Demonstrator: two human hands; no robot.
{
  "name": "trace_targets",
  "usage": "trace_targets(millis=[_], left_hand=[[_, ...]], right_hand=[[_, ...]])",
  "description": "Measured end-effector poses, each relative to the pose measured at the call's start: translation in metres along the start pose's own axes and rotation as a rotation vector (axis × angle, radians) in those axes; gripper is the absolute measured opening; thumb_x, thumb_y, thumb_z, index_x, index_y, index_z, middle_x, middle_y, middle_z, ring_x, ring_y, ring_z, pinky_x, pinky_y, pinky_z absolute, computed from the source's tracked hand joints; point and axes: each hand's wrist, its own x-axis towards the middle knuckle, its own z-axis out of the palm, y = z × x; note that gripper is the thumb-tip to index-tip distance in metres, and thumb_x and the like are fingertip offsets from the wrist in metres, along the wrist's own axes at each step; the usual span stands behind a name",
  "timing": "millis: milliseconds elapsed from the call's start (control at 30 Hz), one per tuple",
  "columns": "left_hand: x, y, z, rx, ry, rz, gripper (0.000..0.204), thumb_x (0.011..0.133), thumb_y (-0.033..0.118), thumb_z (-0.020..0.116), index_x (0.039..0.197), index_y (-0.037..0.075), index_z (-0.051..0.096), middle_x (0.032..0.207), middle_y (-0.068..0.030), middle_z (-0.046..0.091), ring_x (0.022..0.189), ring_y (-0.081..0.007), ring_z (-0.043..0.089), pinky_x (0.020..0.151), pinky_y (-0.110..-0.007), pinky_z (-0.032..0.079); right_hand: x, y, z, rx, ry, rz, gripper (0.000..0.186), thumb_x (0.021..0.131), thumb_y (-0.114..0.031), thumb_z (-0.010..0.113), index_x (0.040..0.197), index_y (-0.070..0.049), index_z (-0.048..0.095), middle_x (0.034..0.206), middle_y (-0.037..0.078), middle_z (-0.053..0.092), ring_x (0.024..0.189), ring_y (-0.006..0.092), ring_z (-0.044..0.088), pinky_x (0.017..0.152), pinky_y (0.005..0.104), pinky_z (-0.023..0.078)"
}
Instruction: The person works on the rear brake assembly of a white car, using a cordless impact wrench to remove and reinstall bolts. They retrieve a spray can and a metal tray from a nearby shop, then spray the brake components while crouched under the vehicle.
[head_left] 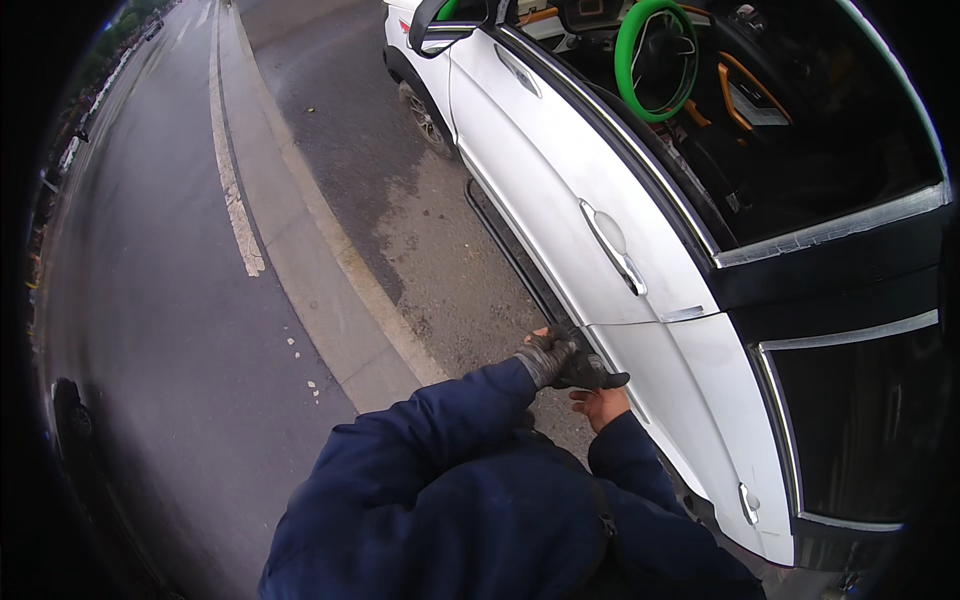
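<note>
Glove [588, 371], dark, is sitting right of the left hand [543, 358], which is clasping it, and just beyond the right hand [604, 406], whose grip I cannot tell; its long axis is slanting toward the white car [655, 375].

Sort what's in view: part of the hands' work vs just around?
In the work:
- left hand, gloved
- right hand, bare skin showing
- dark glove between them; worn or held, unclear

Just around:
- white car
- green steering wheel inside it
- pale pavement strip
</note>
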Motion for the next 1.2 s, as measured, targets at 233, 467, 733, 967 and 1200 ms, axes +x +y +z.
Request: trace_targets(millis=[233, 467, 733, 967, 1200], left_hand=[[0.023, -0.002, -0.042, 0.309, 0.008, -0.008, 0.01, 0.086, 0.011, 0.057, 0.092, 0.004, 0.062, 0.081, -0.0081, 0.065, 0.078, -0.0164, 0.059, 0.069, -0.033, 0.05], [0.015, -0.015, -0.077, 0.563, 0.173, -0.079, 0.014, 0.083, 0.015, 0.061, 0.093, 0.005, 0.062, 0.084, -0.0117, 0.066, 0.08, -0.022, 0.063, 0.07, -0.035, 0.05], [0.052, 0.024, -0.188, 0.683, 0.093, -0.115, 0.025, 0.085, 0.024, 0.06, 0.101, 0.005, 0.063, 0.09, -0.0127, 0.066, 0.088, -0.026, 0.063, 0.075, -0.038, 0.049], [0.109, 0.102, -0.36, 0.494, 0.278, -0.309, 0.043, 0.087, 0.031, 0.058, 0.122, 0.007, 0.052, 0.114, -0.0176, 0.061, 0.109, -0.0287, 0.057, 0.088, -0.035, 0.047], [0.14, 0.159, -0.472, 0.611, 0.419, -0.195, 0.036, 0.085, 0.029, 0.061, 0.11, 0.004, 0.057, 0.104, -0.016, 0.064, 0.1, -0.0285, 0.061, 0.082, -0.037, 0.048]], right_hand=[[-0.001, 0.002, 0.002, 0.093, 0.212, -0.041, 0.03, 0.087, -0.014, 0.048, 0.113, -0.001, 0.047, 0.1, 0.012, 0.062, 0.082, 0.03, 0.063, 0.06, 0.0426, 0.05], [0.033, 0.005, 0.017, 0.011, 0.143, -0.1, 0.019, 0.087, -0.013, 0.051, 0.103, -0.003, 0.05, 0.093, 0.007, 0.062, 0.078, 0.0205, 0.063, 0.057, 0.0395, 0.05], [0.131, -0.033, 0.135, -0.284, -0.026, -0.05, 0.023, 0.091, -0.018, 0.049, 0.106, 0.0, 0.05, 0.09, 0.01, 0.061, 0.068, 0.0217, 0.062, 0.052, 0.0344, 0.05], [0.261, -0.039, 0.316, -0.556, -0.092, 0.087, 0.023, 0.093, -0.016, 0.046, 0.108, 0.001, 0.047, 0.086, 0.011, 0.059, 0.062, 0.0213, 0.062, 0.05, 0.0328, 0.052], [0.321, -0.055, 0.45, -0.703, -0.235, 0.056, 0.022, 0.092, -0.017, 0.05, 0.104, 0.002, 0.049, 0.084, 0.01, 0.059, 0.062, 0.0189, 0.061, 0.051, 0.0293, 0.051]])
